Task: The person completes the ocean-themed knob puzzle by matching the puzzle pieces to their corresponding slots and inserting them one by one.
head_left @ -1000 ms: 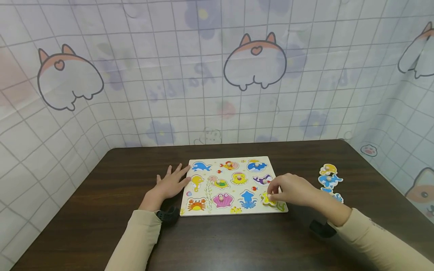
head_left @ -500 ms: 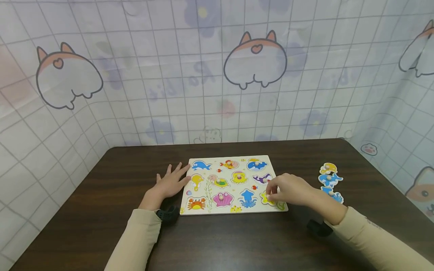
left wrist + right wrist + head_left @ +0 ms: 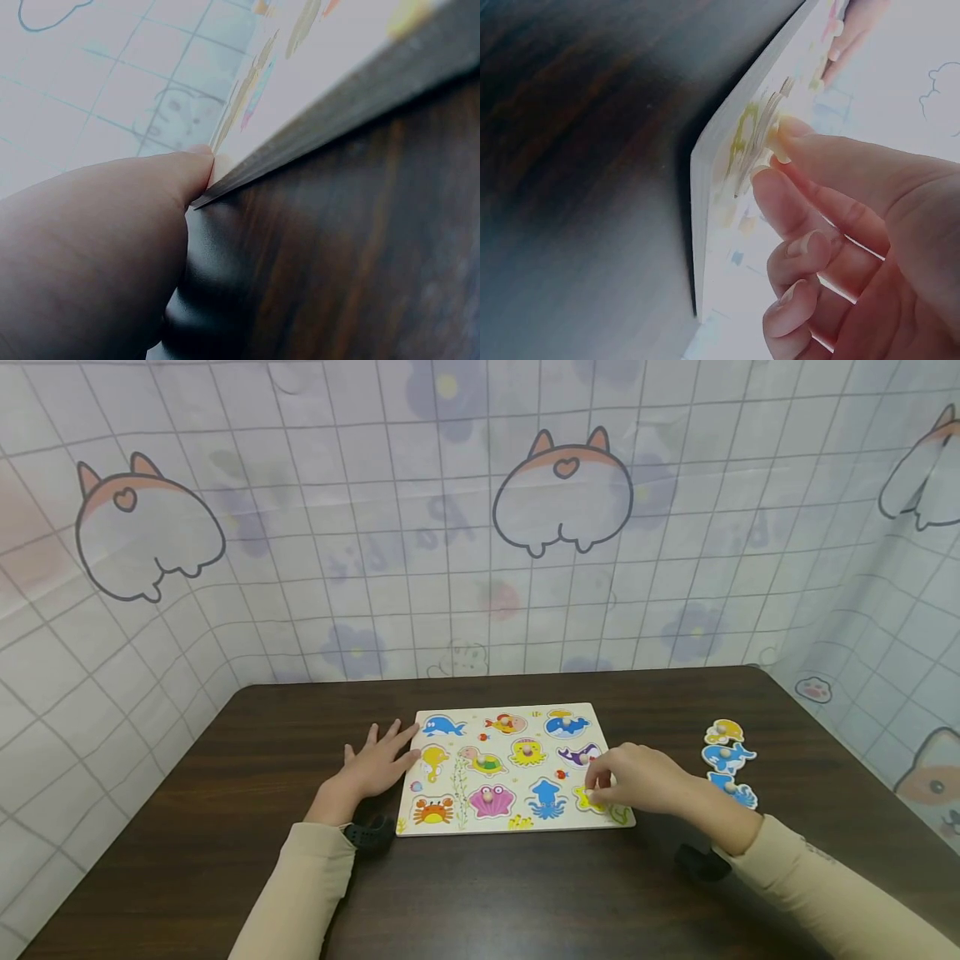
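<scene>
A white puzzle board [image 3: 480, 829] with colourful sea animals lies flat on the dark table. At its lower right corner, my right hand [image 3: 645, 781] pinches a yellow starfish piece [image 3: 587, 806] between thumb and fingertips. The right wrist view shows thumb and index finger on the piece's small knob [image 3: 780, 150], with the other fingers curled below. The piece appears slightly above the board there, though the contact is blurred. Fingers spread, my left hand [image 3: 372, 768] rests at the board's left edge. In the left wrist view, the left thumb [image 3: 176, 176] touches that edge.
To the right of the board, several loose pieces lie in a column: a yellow one [image 3: 724, 732], a blue whale or dolphin [image 3: 729, 758] and a blue one [image 3: 733, 790]. Knobs show on several board animals, such as the clam [image 3: 491, 802]. A patterned curtain [image 3: 420, 635] surrounds the table.
The starfish piece has gone from turned and raised to sitting closer to its place on the board. My right hand has shifted slightly left with it. My left hand stays put.
</scene>
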Demonstrator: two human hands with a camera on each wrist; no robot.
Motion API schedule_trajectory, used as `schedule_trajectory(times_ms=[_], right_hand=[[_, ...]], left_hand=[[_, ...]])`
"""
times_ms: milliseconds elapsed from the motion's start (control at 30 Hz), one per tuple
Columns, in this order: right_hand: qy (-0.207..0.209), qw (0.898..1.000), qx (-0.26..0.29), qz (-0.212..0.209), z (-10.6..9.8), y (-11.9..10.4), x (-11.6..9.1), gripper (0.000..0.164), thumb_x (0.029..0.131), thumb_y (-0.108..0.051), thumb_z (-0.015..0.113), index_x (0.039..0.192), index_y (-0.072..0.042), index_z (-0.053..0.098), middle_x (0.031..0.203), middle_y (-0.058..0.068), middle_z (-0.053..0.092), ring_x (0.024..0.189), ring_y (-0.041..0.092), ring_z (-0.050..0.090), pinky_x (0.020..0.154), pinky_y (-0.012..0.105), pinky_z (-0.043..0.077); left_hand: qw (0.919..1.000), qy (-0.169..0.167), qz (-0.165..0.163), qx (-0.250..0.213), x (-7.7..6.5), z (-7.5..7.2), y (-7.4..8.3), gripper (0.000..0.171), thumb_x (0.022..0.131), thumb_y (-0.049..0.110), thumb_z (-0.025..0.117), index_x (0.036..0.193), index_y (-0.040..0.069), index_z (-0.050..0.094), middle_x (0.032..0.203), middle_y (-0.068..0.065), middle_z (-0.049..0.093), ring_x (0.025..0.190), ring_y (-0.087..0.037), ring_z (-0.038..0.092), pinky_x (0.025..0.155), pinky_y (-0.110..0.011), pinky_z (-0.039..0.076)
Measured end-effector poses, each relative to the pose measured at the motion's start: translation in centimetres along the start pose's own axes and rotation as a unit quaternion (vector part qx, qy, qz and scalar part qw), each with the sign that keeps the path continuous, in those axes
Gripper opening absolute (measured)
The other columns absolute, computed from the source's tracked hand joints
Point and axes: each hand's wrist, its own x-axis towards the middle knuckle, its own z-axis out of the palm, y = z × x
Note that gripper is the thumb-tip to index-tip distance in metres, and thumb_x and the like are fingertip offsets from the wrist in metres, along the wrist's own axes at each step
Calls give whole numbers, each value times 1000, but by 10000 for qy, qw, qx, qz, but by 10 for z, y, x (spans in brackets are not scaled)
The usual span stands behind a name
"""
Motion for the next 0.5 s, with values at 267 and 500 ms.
schedule_trajectory(times_ms=[267,500], right_hand=[[-19,10000,-53,78,2,-1,0,5,88,-20,82,88,-19,77,75,-12,62,67,8,52,58,28,44],[-21,9999,-54,135,2,0,1,6,88,-20,82,90,-19,78,76,-12,63,68,9,53,59,29,45]], left_hand=[[10000,14,14,0,0,0,0,65,109,45,44,165,19,25,170,-18,11,152,-52,-3,108,-81,-6],[10000,9,6,24,0,0,0,65,109,45,44,165,19,24,170,-18,11,152,-51,-3,108,-81,-6]])
